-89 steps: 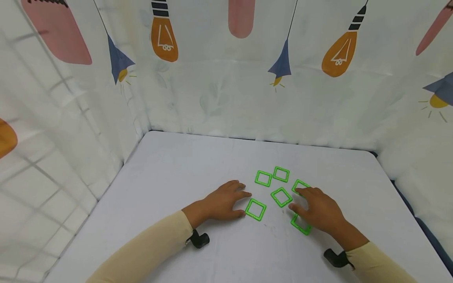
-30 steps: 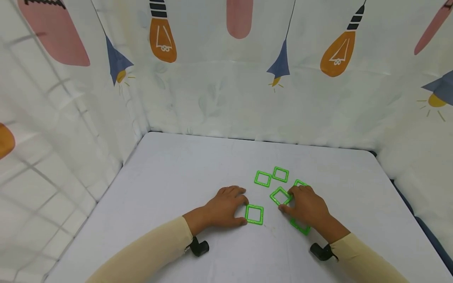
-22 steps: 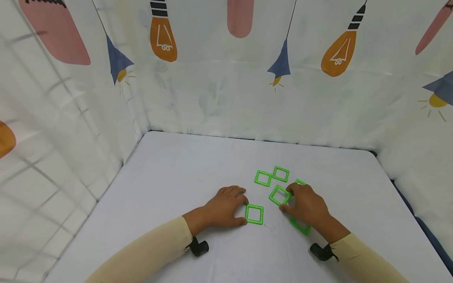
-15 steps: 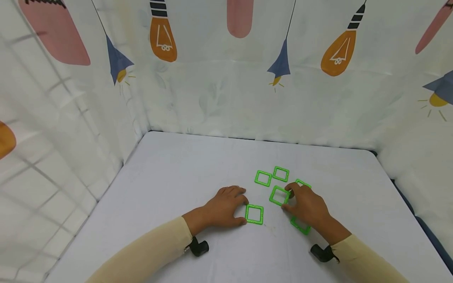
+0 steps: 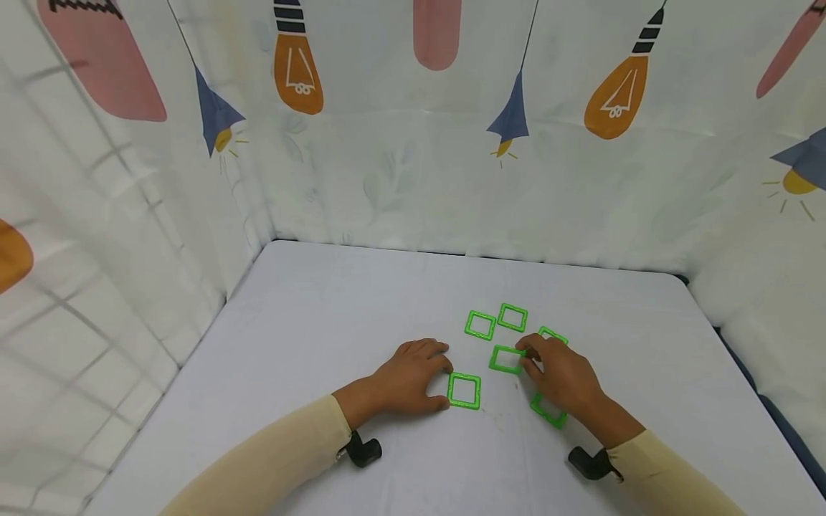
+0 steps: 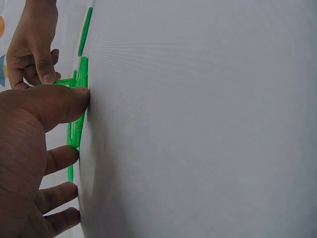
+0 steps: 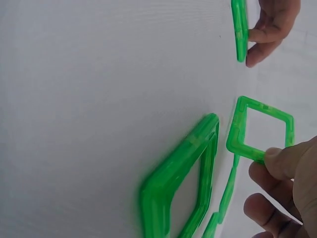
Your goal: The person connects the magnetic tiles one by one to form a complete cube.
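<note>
Several green square magnetic tiles with open centres are on the white table. My left hand (image 5: 409, 380) rests on the table, its thumb and index finger at two corners of one flat tile (image 5: 478, 394), pinching its left side. To the right, my right hand (image 5: 564, 373) pinches another tile (image 5: 493, 357) by its right edge. In the right wrist view this held tile (image 7: 238, 121) is tilted up off the table, thumb on its rim. Behind the right hand lies a partly covered tile (image 5: 553, 334); below it another tile (image 5: 547, 416) is partly hidden.
Two more flat tiles lie farther back, a left one (image 5: 484, 314) and a right one (image 5: 514, 307), close together. The white table (image 5: 335, 308) is bordered by a printed curtain (image 5: 400, 158). A small black camera sits on each wrist.
My right hand has moved left from the right-hand tiles to the middle tile, taken hold of it and tilted it up. My left hand has taken hold of its tile and turned it straighter.
</note>
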A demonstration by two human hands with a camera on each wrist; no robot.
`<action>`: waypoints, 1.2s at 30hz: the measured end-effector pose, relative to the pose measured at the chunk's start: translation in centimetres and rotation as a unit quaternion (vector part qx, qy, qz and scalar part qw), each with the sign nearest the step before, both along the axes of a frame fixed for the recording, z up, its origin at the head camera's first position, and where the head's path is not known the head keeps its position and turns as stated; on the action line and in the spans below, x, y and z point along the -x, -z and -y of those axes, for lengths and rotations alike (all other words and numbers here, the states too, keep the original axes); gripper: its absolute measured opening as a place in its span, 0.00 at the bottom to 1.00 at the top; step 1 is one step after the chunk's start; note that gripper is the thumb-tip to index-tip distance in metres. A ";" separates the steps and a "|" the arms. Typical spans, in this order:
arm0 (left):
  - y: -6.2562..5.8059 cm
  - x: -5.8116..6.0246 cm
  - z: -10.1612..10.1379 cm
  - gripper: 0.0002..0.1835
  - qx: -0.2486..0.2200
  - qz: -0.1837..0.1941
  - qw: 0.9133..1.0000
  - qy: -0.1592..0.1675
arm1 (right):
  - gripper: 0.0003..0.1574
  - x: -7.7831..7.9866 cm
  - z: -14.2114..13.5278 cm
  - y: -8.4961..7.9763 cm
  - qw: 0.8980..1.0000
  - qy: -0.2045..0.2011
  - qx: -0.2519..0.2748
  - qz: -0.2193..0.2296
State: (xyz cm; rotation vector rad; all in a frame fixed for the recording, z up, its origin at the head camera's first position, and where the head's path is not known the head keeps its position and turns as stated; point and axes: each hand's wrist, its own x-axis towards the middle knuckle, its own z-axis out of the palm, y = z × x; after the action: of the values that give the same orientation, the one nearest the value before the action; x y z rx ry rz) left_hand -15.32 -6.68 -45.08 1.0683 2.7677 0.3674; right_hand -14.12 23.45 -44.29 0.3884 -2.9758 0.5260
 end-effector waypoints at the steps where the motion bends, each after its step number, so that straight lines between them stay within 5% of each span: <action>1: 0.0 0.0 0.0 0.25 -0.001 0.000 1.000 0.000 | 0.16 0.0 0.1 0.0 1.000 -0.002 0.000 -0.005; 10: 0.2 0.1 0.0 0.25 -0.006 -0.007 1.000 0.000 | 0.16 -0.1 1.1 -0.3 0.998 -0.033 -0.001 -0.054; 36: 0.3 0.1 0.2 0.24 -0.014 -0.010 1.000 0.002 | 0.15 0.1 3.8 -0.7 0.998 -0.046 -0.016 -0.044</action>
State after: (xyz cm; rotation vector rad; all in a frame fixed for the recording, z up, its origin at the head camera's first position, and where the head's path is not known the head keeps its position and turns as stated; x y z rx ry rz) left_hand -15.40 -6.90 -45.40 1.0901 2.7845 0.3974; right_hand -14.17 19.62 -43.60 0.5388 -2.8959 0.4583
